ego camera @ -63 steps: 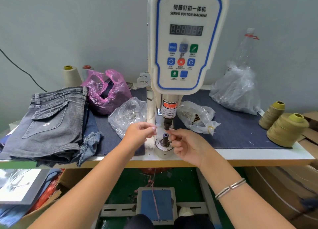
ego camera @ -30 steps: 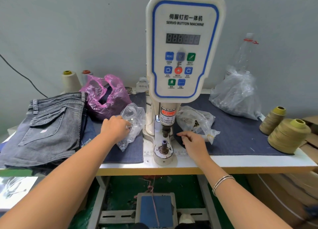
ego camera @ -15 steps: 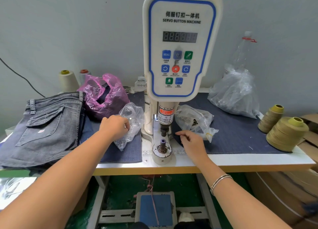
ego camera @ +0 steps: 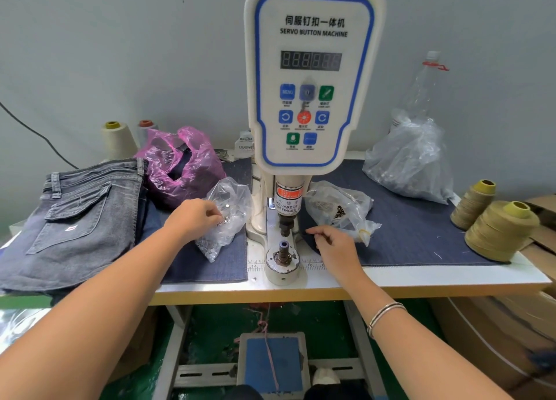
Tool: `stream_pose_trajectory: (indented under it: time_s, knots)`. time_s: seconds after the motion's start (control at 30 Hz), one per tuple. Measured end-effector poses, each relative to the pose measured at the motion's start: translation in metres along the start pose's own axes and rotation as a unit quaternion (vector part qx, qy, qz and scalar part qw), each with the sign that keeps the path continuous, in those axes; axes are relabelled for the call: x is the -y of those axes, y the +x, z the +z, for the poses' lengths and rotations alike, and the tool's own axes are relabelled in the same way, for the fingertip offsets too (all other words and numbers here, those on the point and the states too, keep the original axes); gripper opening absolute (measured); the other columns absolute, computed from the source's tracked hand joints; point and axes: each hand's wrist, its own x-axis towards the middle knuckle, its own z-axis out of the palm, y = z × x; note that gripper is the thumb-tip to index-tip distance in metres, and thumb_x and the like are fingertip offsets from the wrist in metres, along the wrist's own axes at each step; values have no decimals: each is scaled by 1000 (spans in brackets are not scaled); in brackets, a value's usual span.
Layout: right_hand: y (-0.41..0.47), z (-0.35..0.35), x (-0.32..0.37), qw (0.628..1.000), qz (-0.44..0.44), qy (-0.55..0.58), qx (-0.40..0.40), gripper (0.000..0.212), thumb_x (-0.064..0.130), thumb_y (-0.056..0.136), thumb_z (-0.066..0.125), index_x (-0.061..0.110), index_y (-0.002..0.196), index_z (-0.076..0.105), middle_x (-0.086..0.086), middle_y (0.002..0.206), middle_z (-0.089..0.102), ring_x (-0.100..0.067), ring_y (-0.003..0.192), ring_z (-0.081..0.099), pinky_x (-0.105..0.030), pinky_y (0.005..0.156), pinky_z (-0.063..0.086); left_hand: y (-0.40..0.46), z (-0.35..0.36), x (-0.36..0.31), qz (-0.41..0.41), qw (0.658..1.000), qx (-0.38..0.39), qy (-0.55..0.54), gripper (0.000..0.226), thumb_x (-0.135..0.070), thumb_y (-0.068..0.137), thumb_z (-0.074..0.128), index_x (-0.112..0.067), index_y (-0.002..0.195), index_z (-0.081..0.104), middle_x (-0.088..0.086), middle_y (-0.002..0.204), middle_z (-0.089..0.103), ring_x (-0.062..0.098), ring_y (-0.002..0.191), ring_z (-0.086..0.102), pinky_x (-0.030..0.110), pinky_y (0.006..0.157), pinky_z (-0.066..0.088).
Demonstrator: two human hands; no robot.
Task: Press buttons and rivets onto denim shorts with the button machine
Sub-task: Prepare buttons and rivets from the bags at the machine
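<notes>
Now left hand (ego camera: 192, 216) digs deeper into clear bag (ego camera: 228, 219).

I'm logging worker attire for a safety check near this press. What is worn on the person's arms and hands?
Both forearms are bare, with no sleeves in view and no gloves. The right wrist carries a thin silver bangle. The left hand and right hand show no rings that I can make out.

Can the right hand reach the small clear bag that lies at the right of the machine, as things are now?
Probably yes. The right hand rests on the blue cloth just in front of the small clear bag, and nothing lies between them; the machine's post stands off to its left.
</notes>
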Motion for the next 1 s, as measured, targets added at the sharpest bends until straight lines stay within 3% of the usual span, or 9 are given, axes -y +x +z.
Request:
stream_pose_trajectory:
  time_s: [0.17, 0.27, 0.37, 0.5, 0.67, 0.83, 1.0]
  knots:
    - [-1, 1, -1, 1000, -4, 7, -3, 27, 8, 96, 48, 24, 103, 69, 11, 102, 62, -7, 92, 57, -15, 75, 44, -4, 1, 0, 2, 1000, 21, 19, 12, -25, 90, 61, -29, 97, 70, -4, 94, 62, 17, 84, 60, 32, 77, 50]
    - [-1, 1, -1, 1000, -5, 2, -4, 27, 7, 95, 48, 22, 104, 69, 12, 102, 61, -5, 97, 56, -13, 79, 42, -4, 1, -6, 3, 998, 30, 56, 15, -27, 90, 61, -32, 100, 70, -4, 98, 60, 18, 91, 60, 30, 77, 49]
    - [-2, 1, 0, 1000, -3, 4, -7, 28, 8, 95, 48, 26, 100, 68, 13, 101, 61, -4, 95, 55, -10, 76, 41, -3, 1, -8, 2, 997, 25, 72, 9, -31, 89, 62, -32, 94, 70, -5, 102, 63, 19, 95, 61, 32, 81, 50]
    - [-2, 1, 1, 1000, -2, 3, -7, 28, 9, 96, 48, 29, 100, 67, 13, 100, 61, -6, 92, 58, -19, 78, 47, -3, 3, -6, -1, 998, 13, 69, 5, -29, 88, 63, -30, 89, 68, -6, 98, 66, 19, 91, 61, 31, 78, 49]
    - [-3, 0, 2, 1000, -2, -8, -6, 27, 10, 96, 48, 26, 103, 68, 14, 100, 60, -6, 92, 57, -19, 78, 47, -5, 3, -2, -14, 999, 18, -29, 11, -22, 89, 62, -30, 82, 64, -6, 94, 67, 17, 91, 61, 36, 86, 50]
    - [-3, 0, 3, 1000, -6, -16, -9, 26, 9, 96, 48, 24, 104, 69, 15, 100, 59, -7, 94, 57, -23, 83, 50, -12, -1, -4, -22, 983, -10, -184, 13, -14, 88, 65, -24, 80, 67, -5, 83, 70, 11, 80, 61, 23, 66, 45]
    - [-4, 0, 4, 1000, -4, -18, -8, 26, 9, 95, 49, 24, 104, 69, 14, 100, 59, -7, 95, 57, -21, 82, 48, -25, 1, -24, -6, 948, -12, -319, 9, -7, 85, 70, -15, 82, 69, 0, 84, 74, 10, 81, 65, 23, 79, 49]
